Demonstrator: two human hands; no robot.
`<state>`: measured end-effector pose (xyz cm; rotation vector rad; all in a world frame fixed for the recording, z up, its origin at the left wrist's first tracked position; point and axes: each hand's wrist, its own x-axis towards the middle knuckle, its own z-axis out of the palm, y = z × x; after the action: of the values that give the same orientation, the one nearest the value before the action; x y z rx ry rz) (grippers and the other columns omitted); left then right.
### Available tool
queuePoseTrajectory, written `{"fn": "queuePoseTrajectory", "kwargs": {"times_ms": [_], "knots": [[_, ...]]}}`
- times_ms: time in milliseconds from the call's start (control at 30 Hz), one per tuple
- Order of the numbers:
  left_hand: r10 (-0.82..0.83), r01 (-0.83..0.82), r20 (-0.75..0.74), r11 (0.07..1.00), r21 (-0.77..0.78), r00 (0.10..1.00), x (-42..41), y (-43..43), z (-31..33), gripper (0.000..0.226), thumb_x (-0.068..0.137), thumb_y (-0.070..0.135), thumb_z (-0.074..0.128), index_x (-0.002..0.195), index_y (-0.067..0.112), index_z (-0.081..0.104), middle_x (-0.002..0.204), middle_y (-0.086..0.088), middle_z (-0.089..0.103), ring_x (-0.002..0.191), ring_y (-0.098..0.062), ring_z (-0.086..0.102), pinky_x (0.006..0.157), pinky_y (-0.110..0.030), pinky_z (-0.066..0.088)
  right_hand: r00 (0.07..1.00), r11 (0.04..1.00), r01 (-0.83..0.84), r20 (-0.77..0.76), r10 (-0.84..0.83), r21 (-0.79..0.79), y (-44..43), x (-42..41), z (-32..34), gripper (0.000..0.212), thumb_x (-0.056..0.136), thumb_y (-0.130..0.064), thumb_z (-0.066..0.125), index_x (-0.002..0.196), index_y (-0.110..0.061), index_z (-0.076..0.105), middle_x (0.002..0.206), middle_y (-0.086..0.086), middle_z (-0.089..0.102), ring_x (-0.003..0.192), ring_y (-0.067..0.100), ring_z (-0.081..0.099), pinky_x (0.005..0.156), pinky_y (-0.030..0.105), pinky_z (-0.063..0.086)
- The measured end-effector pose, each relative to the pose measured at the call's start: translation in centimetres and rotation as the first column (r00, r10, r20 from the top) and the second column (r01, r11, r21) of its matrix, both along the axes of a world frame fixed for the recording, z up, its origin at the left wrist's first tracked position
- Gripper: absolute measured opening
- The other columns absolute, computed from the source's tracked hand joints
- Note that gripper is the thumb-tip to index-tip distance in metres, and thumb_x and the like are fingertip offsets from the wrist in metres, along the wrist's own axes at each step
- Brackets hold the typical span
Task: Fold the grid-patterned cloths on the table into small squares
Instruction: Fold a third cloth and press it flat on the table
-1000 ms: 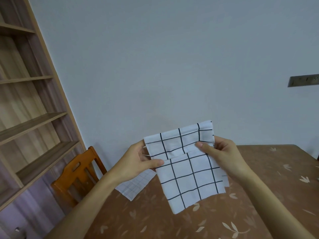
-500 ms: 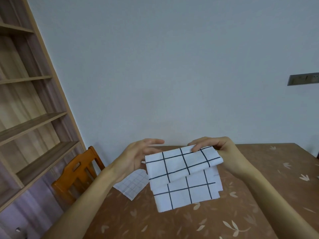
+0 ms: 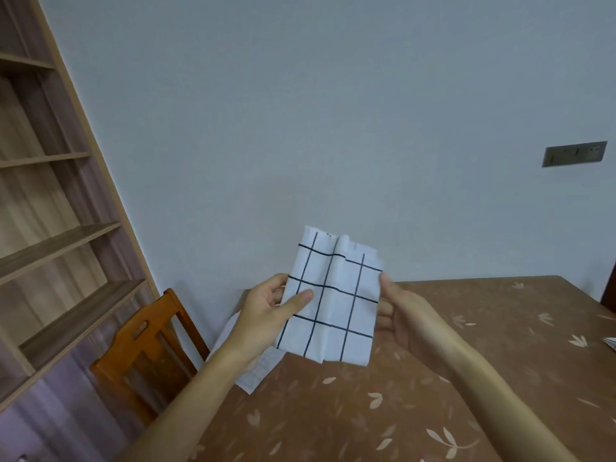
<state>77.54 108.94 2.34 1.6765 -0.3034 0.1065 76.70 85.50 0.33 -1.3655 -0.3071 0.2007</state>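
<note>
The left hand (image 3: 266,311) and right hand (image 3: 401,315) grip the folded grid cloth (image 3: 333,298), fingers pinching its side edges above the desk (image 3: 466,378).

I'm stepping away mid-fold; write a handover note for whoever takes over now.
Left hand pinches the bold-grid cloth at its left edge, thumb in front. Right hand holds its right edge.
Done: that cloth is partly folded, layered, held above the table.
Fine-grid cloth lies on the table under the left forearm, mostly hidden.
Left: finish this one into a small square, set it down, then do the other.
</note>
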Motion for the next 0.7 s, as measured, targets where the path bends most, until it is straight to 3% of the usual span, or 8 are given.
{"fn": "queuePoseTrajectory", "kwargs": {"times_ms": [33,67,133,200,300,367,567,700], "knots": [[0.036,-0.036,0.016,0.999,-0.008,0.999,0.0,-0.3,-0.3,0.024,0.093,0.012,0.067,0.117,0.014,0.067,0.106,-0.001,0.078,0.099,-0.017,0.075,0.074,-0.023,0.06,0.999,1.0,0.018,0.031,-0.017,-0.02,0.4,-0.4,-0.1,0.042,0.086,-0.055,0.061,0.106,-0.021,0.077,0.092,-0.001,0.074,0.083,0.019,0.07,0.086,0.034,0.049],[0.069,-0.069,0.036,0.998,-0.005,0.997,-0.1,-0.7,-0.6,0.023,0.094,0.014,0.066,0.117,0.016,0.066,0.105,-0.001,0.078,0.098,-0.018,0.075,0.076,-0.028,0.061,0.997,0.997,0.037,0.065,-0.033,-0.063,0.8,-0.8,-0.2,0.034,0.087,-0.049,0.064,0.105,-0.024,0.077,0.1,-0.006,0.077,0.09,0.015,0.073,0.089,0.035,0.05],[0.114,-0.116,0.076,0.993,0.018,0.991,-0.3,-1.4,-1.1,0.022,0.094,0.019,0.065,0.116,0.02,0.064,0.105,0.001,0.078,0.096,-0.016,0.075,0.077,-0.031,0.062,0.993,0.987,0.066,0.103,-0.052,-0.143,1.6,-1.2,-0.3,0.035,0.087,-0.043,0.069,0.117,-0.025,0.071,0.113,-0.006,0.076,0.104,0.014,0.072,0.093,0.038,0.054],[0.117,-0.12,0.086,0.992,0.033,0.989,-0.6,-1.9,-1.4,0.031,0.089,0.026,0.07,0.118,0.021,0.061,0.107,0.001,0.076,0.095,-0.012,0.075,0.076,-0.03,0.062,0.988,0.978,0.124,0.114,-0.106,-0.169,2.4,-1.4,0.1,0.036,0.084,-0.037,0.076,0.118,-0.026,0.069,0.111,-0.007,0.076,0.101,0.013,0.073,0.089,0.037,0.058],[0.101,-0.103,0.048,0.994,0.043,0.994,-0.9,-2.2,-1.6,0.062,0.066,0.039,0.083,0.122,0.024,0.059,0.111,0.007,0.074,0.098,-0.008,0.073,0.077,-0.029,0.062,0.97,0.955,0.224,0.137,-0.2,-0.192,2.9,-1.5,0.2,0.036,0.08,-0.025,0.082,0.114,-0.023,0.069,0.103,-0.008,0.078,0.091,0.011,0.075,0.078,0.032,0.062],[0.11,-0.111,0.027,0.993,0.048,0.994,-0.9,-2.2,-1.7,0.07,0.059,0.036,0.088,0.122,0.024,0.06,0.111,0.008,0.075,0.099,-0.008,0.073,0.079,-0.031,0.062,0.959,0.948,0.262,0.155,-0.236,-0.181,2.9,-1.5,0.3,0.035,0.079,-0.022,0.083,0.111,-0.021,0.069,0.099,-0.009,0.078,0.086,0.01,0.076,0.069,0.025,0.061],[0.153,-0.157,-0.052,0.985,-0.072,0.987,-0.5,-2.5,-1.6,0.033,0.082,0.014,0.079,0.114,0.017,0.07,0.105,0.002,0.078,0.098,-0.017,0.075,0.081,-0.038,0.063,0.895,0.909,0.405,0.248,-0.372,-0.098,3.0,-1.1,-0.1,0.025,0.079,-0.012,0.082,0.1,-0.016,0.07,0.092,-0.006,0.077,0.082,0.01,0.075,0.066,0.023,0.058],[0.099,-0.132,-0.177,0.973,-0.188,0.979,-0.3,-3.1,-1.4,0.022,0.089,0.014,0.072,0.11,0.018,0.071,0.104,-0.001,0.079,0.096,-0.018,0.075,0.079,-0.039,0.062,0.737,0.806,0.571,0.53,-0.42,-0.155,3.2,-1.3,-0.9,0.027,0.082,-0.005,0.075,0.096,-0.028,0.072,0.093,-0.011,0.071,0.09,0.006,0.068,0.074,0.018,0.052]]}}
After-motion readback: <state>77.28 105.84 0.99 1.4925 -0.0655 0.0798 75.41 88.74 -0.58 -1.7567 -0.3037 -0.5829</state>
